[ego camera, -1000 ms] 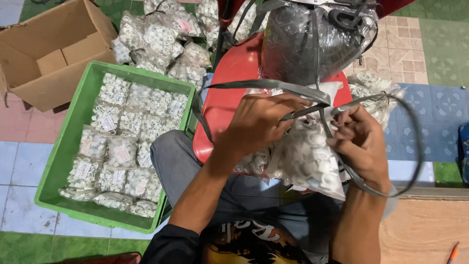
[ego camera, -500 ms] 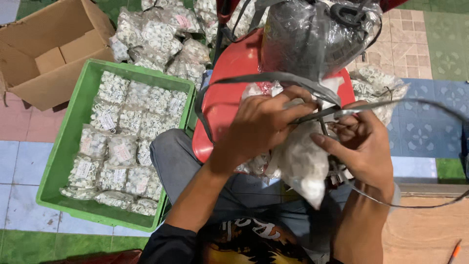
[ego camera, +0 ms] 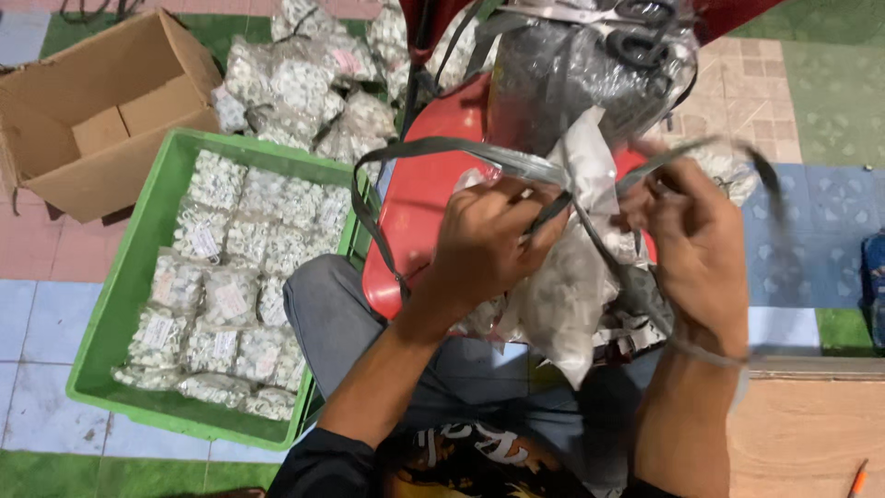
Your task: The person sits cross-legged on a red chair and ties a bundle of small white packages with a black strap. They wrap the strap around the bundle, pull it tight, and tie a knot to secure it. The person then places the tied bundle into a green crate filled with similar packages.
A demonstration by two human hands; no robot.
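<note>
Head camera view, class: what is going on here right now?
A seated person's left hand and right hand work a grey strap around a clear bag of small white pieces, over a red stool. Beside the knee sits a green crate of similar filled bags, with a cardboard box behind.

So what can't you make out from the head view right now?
- Right hand: motion-blurred, so its fingers' hold on the grey strap is unclear.
- Clear bag: partly covered by the left hand; contents too small to identify.
- Scissors: cut off by the top edge.
- Cardboard box: left side cropped.
</note>
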